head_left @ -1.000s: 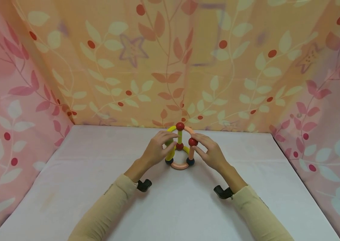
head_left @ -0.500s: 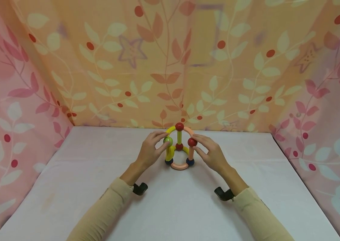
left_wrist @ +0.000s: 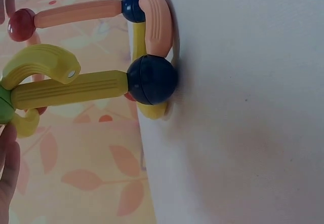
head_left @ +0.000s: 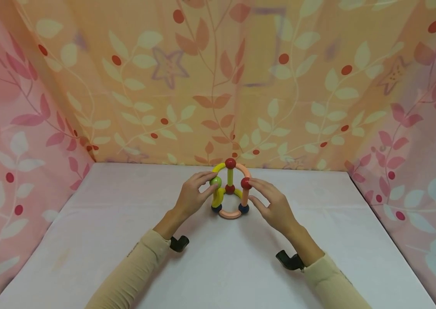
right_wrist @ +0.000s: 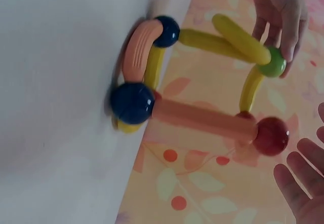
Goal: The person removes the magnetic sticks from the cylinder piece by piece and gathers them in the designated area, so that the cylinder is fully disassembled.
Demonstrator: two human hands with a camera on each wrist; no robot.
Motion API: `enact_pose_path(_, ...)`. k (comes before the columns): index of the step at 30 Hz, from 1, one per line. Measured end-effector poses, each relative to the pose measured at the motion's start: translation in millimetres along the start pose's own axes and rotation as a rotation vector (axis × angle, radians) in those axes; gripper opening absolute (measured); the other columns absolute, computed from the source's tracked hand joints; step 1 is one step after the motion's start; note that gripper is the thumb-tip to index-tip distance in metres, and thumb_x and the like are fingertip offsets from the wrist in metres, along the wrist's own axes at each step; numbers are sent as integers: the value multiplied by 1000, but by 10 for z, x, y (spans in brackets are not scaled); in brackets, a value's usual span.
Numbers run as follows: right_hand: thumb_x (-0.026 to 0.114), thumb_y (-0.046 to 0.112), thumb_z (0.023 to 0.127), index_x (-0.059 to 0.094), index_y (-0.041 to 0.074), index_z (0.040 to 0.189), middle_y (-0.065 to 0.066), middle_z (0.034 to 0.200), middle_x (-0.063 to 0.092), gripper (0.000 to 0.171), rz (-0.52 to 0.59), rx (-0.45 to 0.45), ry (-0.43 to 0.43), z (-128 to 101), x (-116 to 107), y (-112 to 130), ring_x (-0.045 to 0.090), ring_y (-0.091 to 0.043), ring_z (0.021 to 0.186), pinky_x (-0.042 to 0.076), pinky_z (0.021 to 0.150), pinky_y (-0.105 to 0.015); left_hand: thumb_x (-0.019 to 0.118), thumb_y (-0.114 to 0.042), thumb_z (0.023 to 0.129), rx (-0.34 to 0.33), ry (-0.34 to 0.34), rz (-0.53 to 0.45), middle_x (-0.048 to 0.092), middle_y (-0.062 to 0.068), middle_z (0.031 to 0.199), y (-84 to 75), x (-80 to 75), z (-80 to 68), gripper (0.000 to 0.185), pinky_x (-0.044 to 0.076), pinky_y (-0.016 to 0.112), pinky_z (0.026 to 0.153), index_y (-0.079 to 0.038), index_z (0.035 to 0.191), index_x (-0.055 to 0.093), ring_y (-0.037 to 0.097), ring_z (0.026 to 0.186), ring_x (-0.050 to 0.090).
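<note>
Person wears long beige sleeves, plain fabric w/ soft creases. L sleeve [head_left: 134, 266] has a sm. dark mark nr its outer edge, too tiny to read; R sleeve [head_left: 331, 279] has a similar faint dark line. L hand [head_left: 192, 195] & R hand [head_left: 276, 208] are bare. L-wrist fitting [head_left: 180, 243] is blk, elbow-shaped, approx. tubular; R-wrist fitting [head_left: 289, 261] matches, same col. & bend.

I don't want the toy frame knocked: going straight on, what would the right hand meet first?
The right hand would likely meet the red ball atop the upright peach stick first; depth between them is unclear.
</note>
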State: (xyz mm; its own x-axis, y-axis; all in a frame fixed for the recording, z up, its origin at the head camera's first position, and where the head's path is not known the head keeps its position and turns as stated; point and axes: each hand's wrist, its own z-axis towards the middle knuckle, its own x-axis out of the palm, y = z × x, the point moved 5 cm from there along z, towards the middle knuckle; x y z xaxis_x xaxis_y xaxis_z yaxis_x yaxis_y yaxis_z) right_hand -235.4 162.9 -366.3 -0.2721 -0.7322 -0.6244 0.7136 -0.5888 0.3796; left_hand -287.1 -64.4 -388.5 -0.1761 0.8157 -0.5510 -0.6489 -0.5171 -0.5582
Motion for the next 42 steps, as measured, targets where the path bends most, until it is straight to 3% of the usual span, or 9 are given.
enact_pose_path(4,77,2,79,64,3,124,-11,123,67,46,60,-6,-2,-39,75,98,62,-26,116,51,98,-39,71,-20,89,-5,3,-13,70,7,118,-5,-4,-5,33,55,38,90,-7,119,69,22,109,64)
enact_pose_path(7,76,3,81,65,4,123,-10,117,70,44,123,7,15,-63,183,138,64,-20,104,53,95,-31,71,-19,89,-9,0,-23,70,7,117,-11,-7,-6,32,56,37,86,-7,119,70,22,105,65)
enact_pose_path(12,72,5,86,65,3,123,-13,116,70,37,255,71,51,-68,412,138,64,-20,91,58,82,-35,72,-17,89,15,-13,-40,71,9,116,-22,-6,-4,31,57,38,81,-6,117,70,23,100,65)
enact_pose_path(18,70,15,90,63,2,126,-15,119,69,39,425,332,57,-22,694,70,67,-32,106,56,89,-45,73,-18,88,34,-24,-34,71,9,116,-13,-3,12,31,57,37,81,-5,116,70,23,101,65)
enact_pose_path(22,70,17,90,64,2,125,-15,113,70,39,486,522,17,31,834,33,68,-30,103,55,91,-42,73,-19,88,32,-31,-34,71,8,115,-21,-8,23,31,57,35,81,-6,116,71,22,102,65)
enact_pose_path(25,70,12,89,65,-2,120,-18,106,70,35,491,587,-5,85,881,46,69,-30,97,56,89,-39,72,-19,88,32,-31,-41,71,8,115,-32,-7,25,31,57,35,81,-6,116,71,23,102,65)
enact_pose_path(32,66,5,91,65,-9,113,-24,104,70,26,498,644,8,204,791,225,69,-33,93,58,79,-32,73,-19,88,12,-38,-34,72,8,115,-20,-5,21,31,56,35,80,-5,115,71,22,100,65)
enact_pose_path(42,72,14,88,67,-1,113,-17,103,71,30,542,684,-6,63,1008,-28,69,-24,92,57,76,-24,73,-18,87,21,-43,-41,72,9,115,-29,9,-2,31,57,38,78,-5,115,71,22,98,65)
